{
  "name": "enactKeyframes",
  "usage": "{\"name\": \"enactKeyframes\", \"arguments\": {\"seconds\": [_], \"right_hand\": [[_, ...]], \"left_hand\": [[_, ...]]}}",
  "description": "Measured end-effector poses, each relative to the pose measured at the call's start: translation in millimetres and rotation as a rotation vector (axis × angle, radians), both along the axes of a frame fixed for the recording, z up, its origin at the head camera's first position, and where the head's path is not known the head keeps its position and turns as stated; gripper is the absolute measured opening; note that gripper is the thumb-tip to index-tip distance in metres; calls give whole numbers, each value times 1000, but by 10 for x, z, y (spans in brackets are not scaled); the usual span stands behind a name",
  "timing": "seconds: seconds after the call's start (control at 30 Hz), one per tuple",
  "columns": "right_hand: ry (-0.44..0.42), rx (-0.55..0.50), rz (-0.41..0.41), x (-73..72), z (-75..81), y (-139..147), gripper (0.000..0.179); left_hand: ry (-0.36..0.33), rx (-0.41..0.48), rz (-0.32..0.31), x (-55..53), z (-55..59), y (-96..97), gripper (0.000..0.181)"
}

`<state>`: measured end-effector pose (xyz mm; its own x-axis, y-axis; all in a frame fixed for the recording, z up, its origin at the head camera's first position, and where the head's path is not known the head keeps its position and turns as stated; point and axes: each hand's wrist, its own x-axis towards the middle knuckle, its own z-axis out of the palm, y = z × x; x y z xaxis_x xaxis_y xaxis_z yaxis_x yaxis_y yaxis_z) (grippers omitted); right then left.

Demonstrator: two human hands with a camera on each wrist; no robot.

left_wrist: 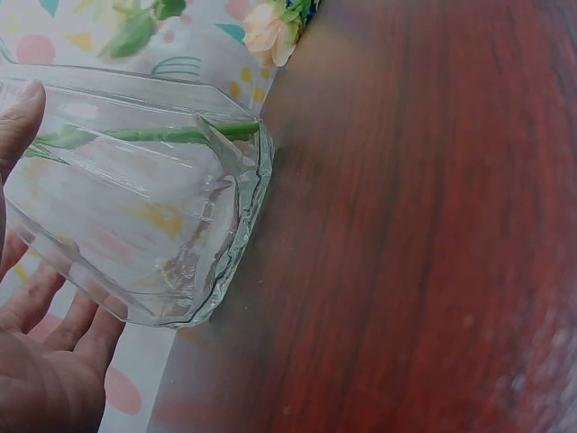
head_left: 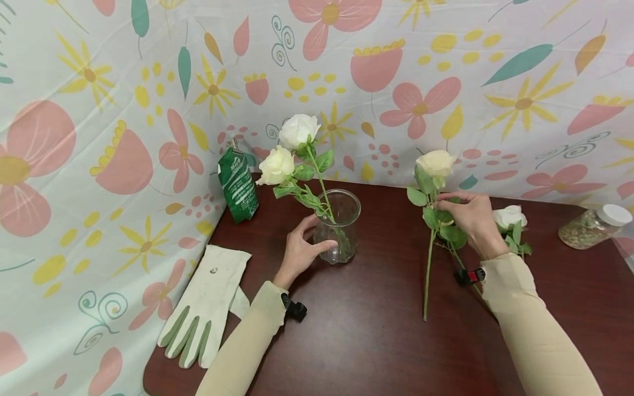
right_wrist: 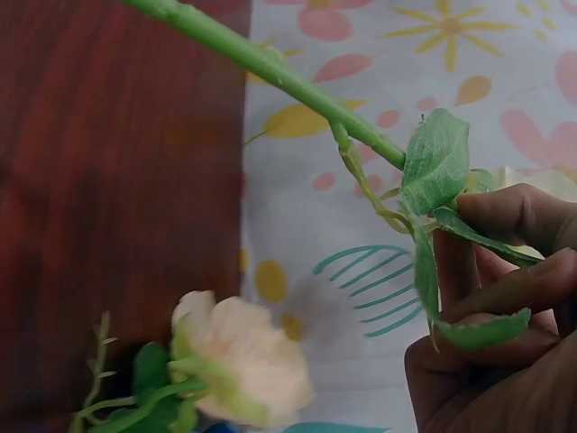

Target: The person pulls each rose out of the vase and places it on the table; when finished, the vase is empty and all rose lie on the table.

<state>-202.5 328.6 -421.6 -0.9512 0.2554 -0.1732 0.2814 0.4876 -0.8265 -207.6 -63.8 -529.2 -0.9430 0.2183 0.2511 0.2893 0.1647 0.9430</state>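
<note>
Your left hand point(head_left: 299, 248) curves round the lower side of the glass vase point(head_left: 348, 226), thumb on the near face and the other fingers spread along the far side, set only as wide as the glass. The vase stands upright on the dark red table point(head_left: 376, 313), holding a white rose point(head_left: 299, 132) and a pale yellow rose point(head_left: 276, 166), both leaning left over its rim. To the right, your right hand point(head_left: 469, 219) pinches a cream rose point(head_left: 431, 218) among its leaves, just below the bloom, thumb and fingers drawn together; the stem hangs down (whether its end touches the wood, you cannot tell). Another white rose point(head_left: 510, 218) lies beside your right wrist, near a white-lidded jar point(head_left: 584, 231).
</note>
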Motion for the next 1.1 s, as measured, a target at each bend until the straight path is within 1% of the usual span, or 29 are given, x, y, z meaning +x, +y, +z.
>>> {"name": "enactKeyframes", "arguments": {"seconds": [0.2, 0.33, 0.43, 0.57, 0.6, 0.67, 0.73, 0.77, 0.87, 1.1], "right_hand": [[-43, 43, 14, 2, -151, 50, 50], [-75, 23, 9, -1, -228, 60, 50], [-85, -5, 3, -8, -274, 56, 37], [-80, -8, 0, -20, -344, 33, 25], [-78, 2, 1, -27, -365, 26, 25], [-72, 36, 5, -33, -400, 15, 31], [-70, 87, 16, -38, -428, 9, 34], [-74, 112, 23, -40, -439, 7, 40], [-91, 165, 33, -41, -468, 4, 45], [-132, 152, 14, -55, -528, -4, 45]], "left_hand": [[3, -10, 0, 2, -2, -5, 73], [0, -8, 4, 0, 5, -4, 73], [-4, -9, 6, -3, 8, -2, 74], [-9, -8, 4, -7, 3, -5, 74], [-10, -7, 4, -7, 1, -6, 74], [-9, -5, 1, -5, 2, -7, 74], [-6, -6, 0, -3, 2, -7, 74], [-6, -8, 0, 0, 2, -8, 74], [-2, -12, 2, 5, 6, -6, 74], [-10, -5, 8, 1, 15, 7, 73]]}}
